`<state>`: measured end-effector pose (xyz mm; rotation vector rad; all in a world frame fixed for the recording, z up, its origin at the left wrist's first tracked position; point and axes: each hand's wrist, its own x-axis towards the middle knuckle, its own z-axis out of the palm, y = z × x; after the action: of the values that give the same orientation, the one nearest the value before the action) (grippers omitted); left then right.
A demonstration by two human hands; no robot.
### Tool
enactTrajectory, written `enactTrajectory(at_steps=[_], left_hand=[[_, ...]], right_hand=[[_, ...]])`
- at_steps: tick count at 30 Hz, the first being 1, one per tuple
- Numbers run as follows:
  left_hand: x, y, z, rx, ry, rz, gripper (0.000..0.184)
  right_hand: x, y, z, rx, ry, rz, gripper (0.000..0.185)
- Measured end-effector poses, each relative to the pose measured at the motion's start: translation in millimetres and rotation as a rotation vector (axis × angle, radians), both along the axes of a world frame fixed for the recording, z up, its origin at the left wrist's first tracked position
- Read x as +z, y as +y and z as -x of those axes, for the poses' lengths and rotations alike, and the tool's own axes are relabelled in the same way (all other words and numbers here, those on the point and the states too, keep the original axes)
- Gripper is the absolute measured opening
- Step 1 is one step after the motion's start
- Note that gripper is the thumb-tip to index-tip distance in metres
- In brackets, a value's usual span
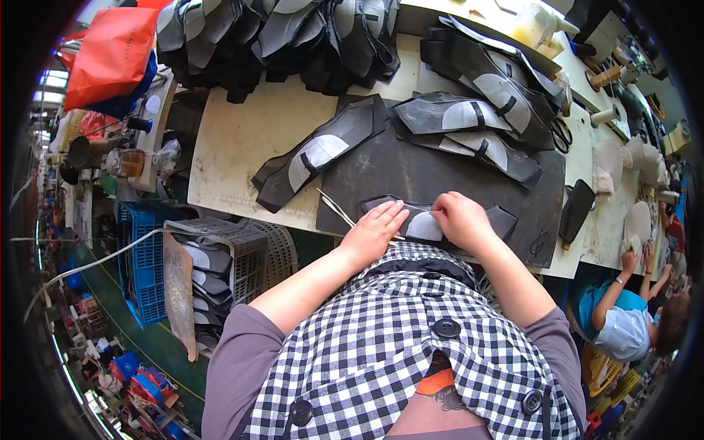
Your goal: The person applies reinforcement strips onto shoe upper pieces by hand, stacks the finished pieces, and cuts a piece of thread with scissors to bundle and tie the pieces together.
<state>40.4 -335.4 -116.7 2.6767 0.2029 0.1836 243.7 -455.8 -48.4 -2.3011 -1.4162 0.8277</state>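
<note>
A black cut piece with a pale half-round patch (424, 227) lies at the near edge of a dark mat (440, 174). My left hand (377, 233) rests on its left part, fingers together and pressed down near thin white strips (336, 208). On the right part, my right hand (463, 221) is closed in a pinch around something too small to make out, perhaps a thin strip. Up and left of my hands lies a similar black piece with a pale patch (323, 150). More such pieces (462, 115) are stacked at the mat's upper right.
Bundles of grey and black pieces (282, 37) line the table's far edge. Scissors (561, 136) and a black object (577, 211) are at the right. Crates (143, 257) stand at lower left. A co-worker (623, 315) sits at far right.
</note>
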Motion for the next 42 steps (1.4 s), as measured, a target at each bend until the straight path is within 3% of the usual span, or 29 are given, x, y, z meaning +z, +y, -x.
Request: enactTrajectory(at_steps=[6, 9, 14, 19, 24, 27, 28, 30, 33, 36, 39, 40, 41, 42], left_hand=[[6.3, -3.2, -10.9, 0.057, 0.039, -0.109, 0.058], [8.6, 0.4, -15.3, 0.035, 0.057, -0.131, 0.054], [15.8, 2.6, -20.0, 0.011, 0.085, -0.159, 0.050], [20.2, -2.4, -28.0, -0.025, 0.133, -0.282, 0.053], [56.8, -4.3, -47.8, -0.041, 0.458, -0.194, 0.050], [39.3, -19.4, -69.6, -0.121, 0.072, -0.046, 0.048], [38.6, -28.3, -85.1, -0.252, 0.002, 0.026, 0.050], [35.8, -44.9, -104.8, -0.342, 0.133, -0.037, 0.055], [37.7, -52.6, -114.5, -0.336, 0.189, -0.130, 0.056], [36.2, -57.6, -118.4, -0.313, 0.175, -0.223, 0.056], [34.4, -63.5, -128.0, -0.315, 0.162, -0.304, 0.055], [33.6, -64.2, -130.3, -0.320, 0.161, -0.314, 0.055], [33.0, -64.7, -132.6, -0.323, 0.157, -0.325, 0.055], [33.1, -65.8, -133.6, -0.316, 0.151, -0.299, 0.054]], right_hand=[[-1.2, -57.3, -45.1, -0.389, 0.261, -0.034, 0.014], [-22.4, -69.4, -52.7, -0.506, 0.207, -0.121, 0.018], [-45.7, -81.5, -56.3, -0.545, 0.293, -0.154, 0.019], [-41.6, -75.5, -52.4, -0.538, 0.156, -0.121, 0.019], [-40.8, -71.2, -41.4, -0.563, 0.027, -0.102, 0.017], [-38.7, -68.1, -31.7, -0.541, -0.076, -0.162, 0.016], [-44.0, -69.3, -31.2, -0.527, -0.123, -0.203, 0.015], [-41.4, -73.9, -31.0, -0.512, -0.205, -0.241, 0.013], [-46.6, -87.4, -37.8, -0.607, 0.023, -0.303, 0.011], [-47.8, -87.2, -40.9, -0.651, 0.048, -0.281, 0.010], [-70.1, -90.8, -50.1, -0.769, -0.061, -0.501, 0.009], [-77.9, -95.4, -59.6, -0.875, 0.033, -0.541, 0.008], [-84.6, -102.1, -66.1, -1.046, 0.298, -0.594, 0.008], [-82.6, -109.6, -69.4, -1.028, 0.277, -0.637, 0.008]])
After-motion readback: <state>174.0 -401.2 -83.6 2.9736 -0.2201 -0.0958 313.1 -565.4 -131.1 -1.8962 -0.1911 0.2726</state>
